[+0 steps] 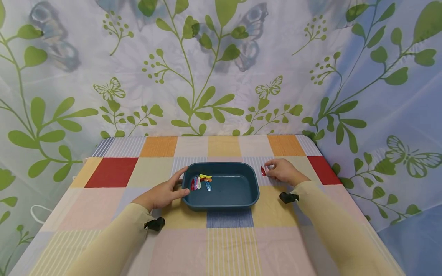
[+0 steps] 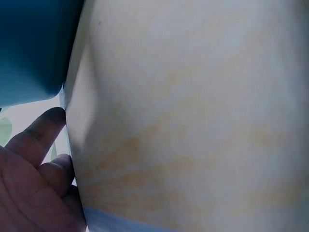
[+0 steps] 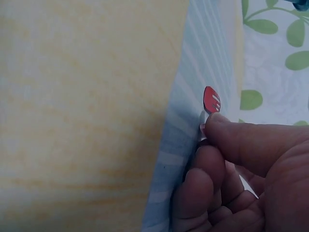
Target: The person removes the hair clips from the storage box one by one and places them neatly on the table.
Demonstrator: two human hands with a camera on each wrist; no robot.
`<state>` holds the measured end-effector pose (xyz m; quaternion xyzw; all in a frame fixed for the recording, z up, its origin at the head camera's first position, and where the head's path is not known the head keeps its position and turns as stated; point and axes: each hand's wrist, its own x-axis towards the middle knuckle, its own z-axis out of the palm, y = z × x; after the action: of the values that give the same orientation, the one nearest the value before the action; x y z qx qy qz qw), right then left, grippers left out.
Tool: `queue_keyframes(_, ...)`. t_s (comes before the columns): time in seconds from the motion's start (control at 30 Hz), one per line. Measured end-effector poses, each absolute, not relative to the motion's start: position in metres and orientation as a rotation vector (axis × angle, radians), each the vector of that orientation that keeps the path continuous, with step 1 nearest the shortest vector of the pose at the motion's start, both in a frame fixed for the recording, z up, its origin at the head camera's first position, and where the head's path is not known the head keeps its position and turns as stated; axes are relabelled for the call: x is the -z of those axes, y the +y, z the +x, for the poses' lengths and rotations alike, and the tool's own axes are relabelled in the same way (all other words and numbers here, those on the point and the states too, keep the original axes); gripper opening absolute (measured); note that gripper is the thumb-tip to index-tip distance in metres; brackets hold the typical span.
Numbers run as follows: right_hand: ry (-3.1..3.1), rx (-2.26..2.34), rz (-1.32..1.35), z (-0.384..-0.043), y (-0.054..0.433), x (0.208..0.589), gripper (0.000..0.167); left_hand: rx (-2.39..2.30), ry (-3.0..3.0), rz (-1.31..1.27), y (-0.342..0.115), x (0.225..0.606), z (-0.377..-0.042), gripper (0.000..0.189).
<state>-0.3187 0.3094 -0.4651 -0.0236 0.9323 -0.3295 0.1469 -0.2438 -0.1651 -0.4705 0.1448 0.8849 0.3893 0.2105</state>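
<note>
A dark blue rectangular tray (image 1: 231,193) stands on the table. My left hand (image 1: 165,194) holds its left end, thumb over the front part of the rim and index finger by the back left corner; in the left wrist view some fingers lie beside the outer wall. In the tray's left part lies a small group of snap hair clips, among them a yellow clip (image 1: 205,176), a white clip (image 1: 198,183) and a blue clip (image 1: 208,186). To the right of the tray, my right hand (image 1: 281,171) pinches a red hair clip (image 3: 210,99) between thumb and fingers, with something whitish beneath it.
A patchwork-patterned cloth (image 1: 238,245) covers the table. Behind and at the sides hangs a curtain (image 1: 221,76) with green leaves and butterflies. A white cord (image 1: 36,214) loops at the table's left edge.
</note>
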Motion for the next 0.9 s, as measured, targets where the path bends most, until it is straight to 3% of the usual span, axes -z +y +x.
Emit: queue_keyframes(0.9, 2.698, 0.852, -0.124, -0.318, 0.312, 0.4669, 0.048, -1.06, 2.477, 0.396, -0.1649, 0.4719, -0.2442, 0.093)
